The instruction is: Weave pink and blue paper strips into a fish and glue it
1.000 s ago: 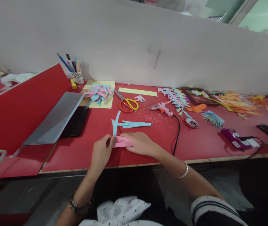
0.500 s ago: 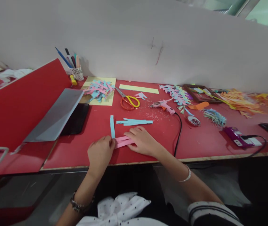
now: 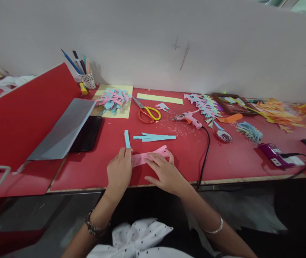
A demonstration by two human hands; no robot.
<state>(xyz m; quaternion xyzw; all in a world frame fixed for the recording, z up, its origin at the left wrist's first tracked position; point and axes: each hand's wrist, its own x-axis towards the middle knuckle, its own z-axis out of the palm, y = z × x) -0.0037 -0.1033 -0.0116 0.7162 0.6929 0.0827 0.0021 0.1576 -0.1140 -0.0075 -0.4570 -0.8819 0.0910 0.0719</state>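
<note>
Pink paper strips (image 3: 140, 159) lie across the red tabletop between my hands, their loose ends fanning out to the right. My left hand (image 3: 119, 168) is closed on their left end. A light blue paper strip (image 3: 127, 139) sticks out upright from behind its fingertips; whether it is held too is hidden. My right hand (image 3: 165, 172) rests over the pink strips with fingers spread and the thumb apart. Just beyond it lie several loose blue paper strips (image 3: 155, 137), overlapping one another.
Scissors (image 3: 146, 111) and a pink glue gun (image 3: 189, 118) lie farther back, the gun's black cord running to the front edge. Cut paper bits (image 3: 113, 100) are heaped on a yellow sheet. At left stand a red folder (image 3: 31, 111), a black phone (image 3: 86, 136) and a pen cup (image 3: 87, 80).
My right hand has opened its fingers and shifted slightly right, uncovering the right ends of the pink strips. My left hand has moved a little right and up. The view has shifted slightly.
</note>
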